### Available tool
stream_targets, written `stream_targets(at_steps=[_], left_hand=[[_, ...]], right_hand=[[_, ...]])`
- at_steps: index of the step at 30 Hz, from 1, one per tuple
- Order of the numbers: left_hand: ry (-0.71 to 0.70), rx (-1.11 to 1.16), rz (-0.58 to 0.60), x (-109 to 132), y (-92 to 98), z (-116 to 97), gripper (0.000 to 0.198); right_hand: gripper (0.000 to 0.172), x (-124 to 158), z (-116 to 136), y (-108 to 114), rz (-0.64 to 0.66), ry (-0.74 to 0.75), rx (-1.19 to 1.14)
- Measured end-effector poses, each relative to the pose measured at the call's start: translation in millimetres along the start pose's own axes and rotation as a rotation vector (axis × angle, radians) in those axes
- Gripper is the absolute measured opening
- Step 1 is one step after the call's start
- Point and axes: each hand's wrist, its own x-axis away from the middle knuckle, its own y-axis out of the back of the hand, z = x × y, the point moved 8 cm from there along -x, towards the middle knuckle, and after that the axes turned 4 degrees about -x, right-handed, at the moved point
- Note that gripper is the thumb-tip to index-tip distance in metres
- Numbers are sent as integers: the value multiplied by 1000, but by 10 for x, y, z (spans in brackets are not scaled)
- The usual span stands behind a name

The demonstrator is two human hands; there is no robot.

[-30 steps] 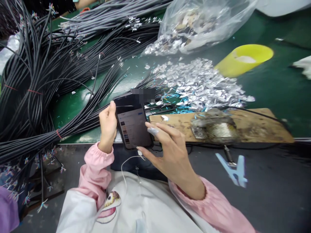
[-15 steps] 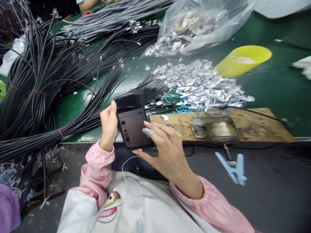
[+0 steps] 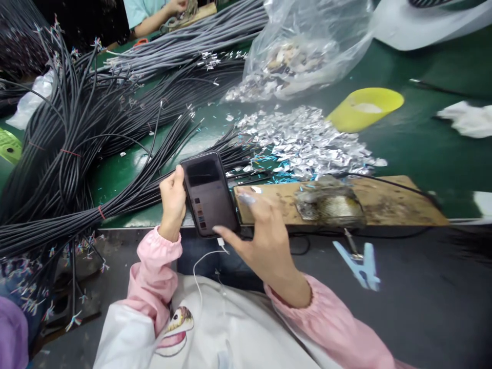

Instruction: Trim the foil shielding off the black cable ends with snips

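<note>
My left hand (image 3: pixel 172 200) grips the left edge of a black smartphone (image 3: pixel 211 197), its thumb lying along the side. The phone is upright at the table's front edge, its screen lit with a dim list of small pictures. A white charging cable (image 3: pixel 198 264) is at its lower end and runs down to my lap. My right hand (image 3: pixel 267 241) is open at the phone's right side, fingers spread and slightly blurred, with something whitish on one fingertip. Its thumb is over the phone's lower edge; I cannot tell whether it touches. Behind the phone lie stripped black cables (image 3: pixel 238 148).
A wooden board (image 3: pixel 395 200) carries a grimy wrapped block (image 3: pixel 330 202), with a light-blue clip (image 3: pixel 359 266) hanging below. Foil scraps (image 3: pixel 303 138), a yellow cup (image 3: pixel 365 110) and a clear plastic bag (image 3: pixel 326 31) lie beyond. Cable bundles (image 3: pixel 77 113) fill the left. A co-worker's arm (image 3: pixel 154 20) shows at the back.
My right hand's fingers have lifted off the screen towards the right. The screen looks dimmer. My view has shifted slightly, showing more of the co-worker's arm.
</note>
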Motion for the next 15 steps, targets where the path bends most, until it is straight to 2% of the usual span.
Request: stream_targets(at_steps=[2, 6, 10, 15], left_hand=[[6, 16, 4, 7, -5, -11, 41], [12, 50, -13, 36, -4, -34, 40], [25, 38, -67, 109, 25, -62, 39], [1, 120, -131, 294, 49, -194, 32]], right_hand=[[80, 88, 58, -66, 41, -11, -10], [81, 247, 130, -223, 84, -47, 42], [81, 310, 164, -251, -8, -25, 28], [88, 367, 198, -120, -160, 46, -69]])
